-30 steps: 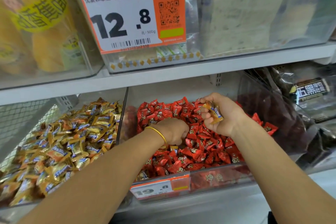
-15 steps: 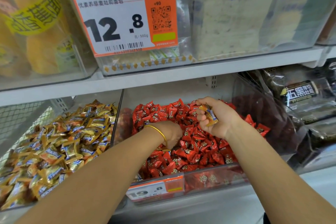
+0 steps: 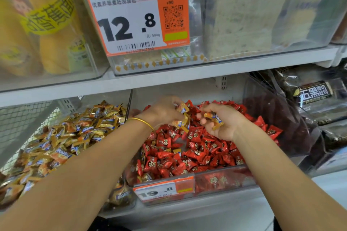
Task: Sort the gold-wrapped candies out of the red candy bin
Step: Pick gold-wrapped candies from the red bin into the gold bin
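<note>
Head view. Both hands are up over the back half of the red candy bin, just beside each other with a small gap between.

Left hand: fingers curled, clutching a small bunch of gold-wrapped candies. Wrapper ends stick out of the grip on the side facing the right hand. Gold bracelet on that wrist.

Right hand: palm turned up and toward the left hand, fingers loosely curled round a couple more gold pieces lying across it. Can't tell the exact count in either hand, too blurred.

Under both hands, a heap of red-wrapped candies fills the bin. There's a stray gold candy among the reds just below the left hand. A second stray sits lower down, by the front wall.

Left of the left hand is the neighbouring bin, heaped with loose gold candies in the same wrapper.

Below the hands, a 19.8 price tag is on the red bin's front. Above them is a shelf with a 12.8 tag. Right of the right hand are dark bags.
</note>
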`<action>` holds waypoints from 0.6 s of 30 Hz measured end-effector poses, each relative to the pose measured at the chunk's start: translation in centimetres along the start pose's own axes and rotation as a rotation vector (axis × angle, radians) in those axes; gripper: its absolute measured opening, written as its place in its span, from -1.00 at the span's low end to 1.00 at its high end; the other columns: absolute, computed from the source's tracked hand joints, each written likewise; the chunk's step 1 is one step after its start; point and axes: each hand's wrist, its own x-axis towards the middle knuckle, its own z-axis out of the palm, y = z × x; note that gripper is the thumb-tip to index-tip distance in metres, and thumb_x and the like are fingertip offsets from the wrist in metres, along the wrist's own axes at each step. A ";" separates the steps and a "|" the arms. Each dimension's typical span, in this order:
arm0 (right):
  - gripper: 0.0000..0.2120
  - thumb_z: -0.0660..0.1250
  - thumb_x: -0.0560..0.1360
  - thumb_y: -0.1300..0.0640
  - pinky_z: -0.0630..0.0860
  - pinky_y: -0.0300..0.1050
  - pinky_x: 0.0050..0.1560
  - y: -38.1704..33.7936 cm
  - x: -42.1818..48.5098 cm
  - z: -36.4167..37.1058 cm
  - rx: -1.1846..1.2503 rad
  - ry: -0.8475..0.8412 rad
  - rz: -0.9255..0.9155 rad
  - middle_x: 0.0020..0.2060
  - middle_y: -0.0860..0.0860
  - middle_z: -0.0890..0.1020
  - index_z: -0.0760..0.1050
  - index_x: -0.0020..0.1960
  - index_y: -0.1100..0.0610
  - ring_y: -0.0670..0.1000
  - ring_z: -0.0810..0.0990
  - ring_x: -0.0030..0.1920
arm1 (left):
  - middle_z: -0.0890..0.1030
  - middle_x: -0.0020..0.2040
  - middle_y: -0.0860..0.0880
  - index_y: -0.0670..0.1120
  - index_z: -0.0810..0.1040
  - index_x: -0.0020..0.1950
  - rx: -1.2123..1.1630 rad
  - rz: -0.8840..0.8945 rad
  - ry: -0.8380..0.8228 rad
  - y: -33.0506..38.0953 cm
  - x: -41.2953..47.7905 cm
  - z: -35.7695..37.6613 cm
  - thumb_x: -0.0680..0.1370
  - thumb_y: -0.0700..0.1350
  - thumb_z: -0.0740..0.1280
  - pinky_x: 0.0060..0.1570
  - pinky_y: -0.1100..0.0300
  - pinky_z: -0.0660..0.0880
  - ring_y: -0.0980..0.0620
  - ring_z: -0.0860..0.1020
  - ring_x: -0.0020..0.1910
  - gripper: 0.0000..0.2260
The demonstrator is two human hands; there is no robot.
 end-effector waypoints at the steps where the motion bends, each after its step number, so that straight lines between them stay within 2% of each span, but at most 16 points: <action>1: -0.88 0.21 0.55 0.28 0.27 -0.36 -0.65 0.1 -0.1 0.2 -0.043 -0.004 -0.002 -0.37 0.12 0.58 0.48 -0.14 0.20 -0.06 0.45 -0.56 | 0.53 -0.15 -0.05 -0.11 0.52 -0.01 -0.134 -0.027 0.006 0.3 -0.4 -0.5 0.42 -0.31 0.42 -0.13 0.12 0.59 0.02 0.55 -0.17 -0.79; 4: -0.90 0.27 0.56 0.18 0.23 -0.33 -0.67 0.4 -0.8 1.6 -0.146 -0.107 -0.012 -0.35 0.10 0.58 0.52 0.01 0.18 -0.04 0.45 -0.50 | 0.58 -0.02 -0.13 -0.04 0.48 -0.07 -0.408 -0.071 0.017 0.9 -2.3 -1.9 0.44 -0.33 0.41 -0.17 0.23 0.58 0.06 0.57 -0.20 -0.77; 5: -0.84 0.32 0.53 0.11 0.22 -0.32 -0.67 0.6 -1.1 2.1 -0.143 -0.169 -0.024 -0.33 0.09 0.57 0.51 0.04 0.18 -0.04 0.44 -0.48 | 0.58 -0.01 -0.15 -0.04 0.47 -0.09 -0.450 -0.069 0.026 0.9 -3.0 -2.4 0.44 -0.34 0.40 -0.19 0.25 0.58 0.05 0.58 -0.20 -0.77; 6: -0.80 0.35 0.50 0.08 0.21 -0.33 -0.66 0.8 -1.4 2.8 -0.152 -0.226 -0.047 -0.33 0.08 0.56 0.51 0.04 0.19 -0.05 0.43 -0.47 | 0.58 0.00 -0.17 -0.06 0.46 -0.08 -0.477 -0.062 0.032 1.0 -3.8 -2.9 0.45 -0.34 0.39 -0.18 0.26 0.58 0.03 0.58 -0.19 -0.78; 8: -0.84 0.38 0.46 0.14 0.21 -0.34 -0.65 1.2 -2.2 4.2 -0.233 -0.283 -0.115 -0.35 0.07 0.53 0.51 -0.02 0.21 -0.08 0.41 -0.49 | 0.58 0.01 -0.19 -0.12 0.47 -0.05 -0.517 -0.048 0.042 0.4 -5.7 -4.1 0.45 -0.35 0.38 -0.14 0.20 0.59 0.00 0.60 -0.16 -0.81; 10: -0.90 0.37 0.47 0.22 0.20 -0.34 -0.66 1.6 -3.0 5.7 -0.343 -0.303 -0.165 -0.40 0.04 0.52 0.51 -0.04 0.22 -0.10 0.39 -0.51 | 0.56 0.04 -0.14 -0.19 0.50 0.05 -0.597 -0.055 0.085 -0.8 -7.9 -5.8 0.45 -0.36 0.38 -0.18 0.17 0.62 0.04 0.60 -0.18 -0.78; 12: -0.93 0.37 0.47 0.24 0.20 -0.34 -0.67 1.9 -3.4 7.9 -0.406 -0.316 -0.185 -0.40 0.04 0.50 0.51 -0.07 0.21 -0.11 0.38 -0.54 | 0.48 0.13 -0.07 -0.24 0.44 0.24 -0.648 -0.089 0.204 -2.7 -9.9 -8.1 0.43 -0.36 0.39 -0.29 0.25 0.61 0.05 0.59 -0.12 -0.61; 13: -0.95 0.36 0.48 0.25 0.20 -0.35 -0.67 2.0 -3.6 9.4 -0.418 -0.327 -0.190 -0.38 0.05 0.49 0.50 -0.08 0.19 -0.11 0.37 -0.54 | 0.47 0.16 -0.03 -0.20 0.45 0.23 -0.631 -0.088 0.275 -3.7 -10.9 -9.3 0.44 -0.35 0.40 -0.33 0.29 0.58 0.05 0.58 -0.08 -0.62; 14: -0.96 0.34 0.50 0.25 0.22 -0.35 -0.66 2.1 -3.7 11.3 -0.435 -0.338 -0.193 -0.35 0.05 0.47 0.49 -0.07 0.18 -0.11 0.37 -0.53 | 0.50 0.17 -0.03 -0.13 0.48 0.15 -0.580 -0.075 0.345 -4.5 -11.8 -10.4 0.45 -0.33 0.39 -0.33 0.31 0.57 0.04 0.57 -0.07 -0.69; 16: -0.87 0.28 0.55 0.20 0.39 -0.30 -0.55 2.2 -3.7 15.4 -0.453 -0.359 -0.195 -0.24 0.06 0.49 0.47 0.08 0.20 -0.05 0.44 -0.42 | 0.59 0.06 -0.06 -0.05 0.52 0.02 -0.350 -0.068 0.455 -6.0 -13.0 -12.5 0.49 -0.26 0.38 -0.24 0.24 0.56 0.01 0.59 -0.07 -0.83; 18: -0.70 0.22 0.59 0.16 0.58 -0.11 -0.16 2.2 -3.6 18.5 -0.398 -0.361 -0.176 0.04 0.09 0.54 0.38 0.30 0.20 0.09 0.50 -0.13 | 0.61 -0.01 -0.06 -0.09 0.54 0.11 -0.098 -0.091 0.467 -7.0 -13.8 -13.7 0.54 -0.17 0.33 -0.20 0.23 0.44 0.01 0.56 -0.10 -0.85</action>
